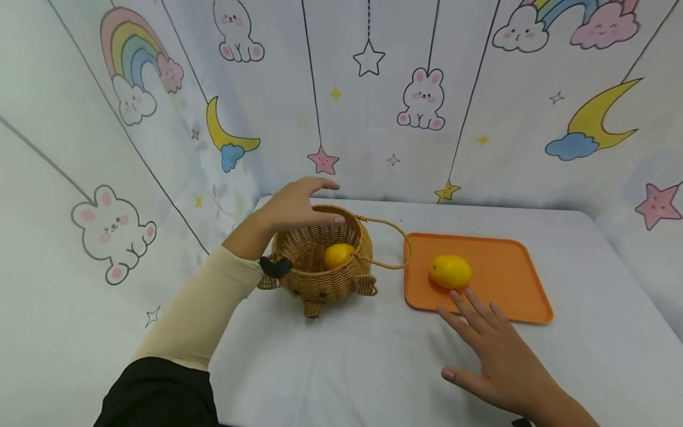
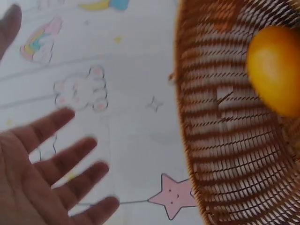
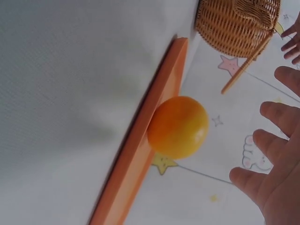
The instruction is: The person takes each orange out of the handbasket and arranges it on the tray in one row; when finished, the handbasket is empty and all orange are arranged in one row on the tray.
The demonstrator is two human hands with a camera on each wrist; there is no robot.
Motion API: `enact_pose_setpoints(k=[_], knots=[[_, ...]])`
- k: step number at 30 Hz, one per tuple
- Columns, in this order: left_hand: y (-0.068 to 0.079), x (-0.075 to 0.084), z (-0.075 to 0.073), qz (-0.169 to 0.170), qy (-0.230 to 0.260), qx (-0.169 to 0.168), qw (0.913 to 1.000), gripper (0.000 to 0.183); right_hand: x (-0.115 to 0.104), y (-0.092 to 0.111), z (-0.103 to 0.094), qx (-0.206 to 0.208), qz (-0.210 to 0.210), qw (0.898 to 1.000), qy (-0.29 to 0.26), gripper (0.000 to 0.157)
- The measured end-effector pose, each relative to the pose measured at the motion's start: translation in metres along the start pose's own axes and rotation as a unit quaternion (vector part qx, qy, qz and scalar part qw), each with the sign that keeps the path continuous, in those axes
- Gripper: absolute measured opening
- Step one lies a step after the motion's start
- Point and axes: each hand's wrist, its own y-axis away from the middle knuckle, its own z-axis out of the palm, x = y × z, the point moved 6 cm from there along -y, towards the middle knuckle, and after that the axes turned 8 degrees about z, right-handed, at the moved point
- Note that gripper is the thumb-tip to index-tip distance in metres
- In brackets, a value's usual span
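Observation:
My left hand point(image 1: 299, 206) is held over the wicker basket point(image 1: 320, 283), fingers spread and nothing in them. Inside the basket lies a yellow-orange fruit point(image 1: 339, 255), which the left wrist view shows as a smooth rounded fruit point(image 2: 276, 70). On the orange tray point(image 1: 496, 279) rests a yellow lemon point(image 1: 450, 271), near the tray's left side. My right hand point(image 1: 496, 356), with fingers extended and holding nothing, reaches toward this lemon from the near side. In the right wrist view the fingertips point(image 3: 243, 176) stand apart from the lemon point(image 3: 178, 127).
The basket's thin looped handle point(image 1: 397, 228) sticks out to the right, its end close to the tray's left edge. A white cloth point(image 1: 341, 367) covers the table. Behind it hangs a white curtain point(image 1: 363, 118) printed with rabbits, stars, moons and rainbows.

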Motion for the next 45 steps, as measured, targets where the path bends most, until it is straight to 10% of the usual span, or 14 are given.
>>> enact_pose_setpoints(k=[7, 15, 25, 34, 45], knots=[[-0.037, -0.013, -0.013, 0.073, 0.148, 0.012, 0.9862, 0.057, 0.005, 0.007, 0.001, 0.003, 0.005, 1.0, -0.001, 0.088], [-0.037, -0.062, 0.047, 0.054, 0.249, -0.121, 0.9594, 0.053, 0.005, 0.013, -0.003, 0.019, -0.01, 1.0, -0.014, 0.084], [-0.046, -0.085, 0.088, 0.013, 0.122, -0.268, 0.9555, 0.072, 0.004, 0.011, -0.005, 0.02, -0.035, 0.999, -0.017, 0.085], [-0.046, -0.094, 0.118, -0.057, 0.055, -0.408, 0.9097, 0.082, 0.001, 0.013, -0.009, 0.014, -0.053, 0.998, -0.021, 0.089], [-0.049, -0.089, 0.12, -0.04, -0.001, -0.408, 0.9119, 0.065, 0.002, 0.017, -0.009, -0.005, -0.023, 1.0, -0.009, 0.086]])
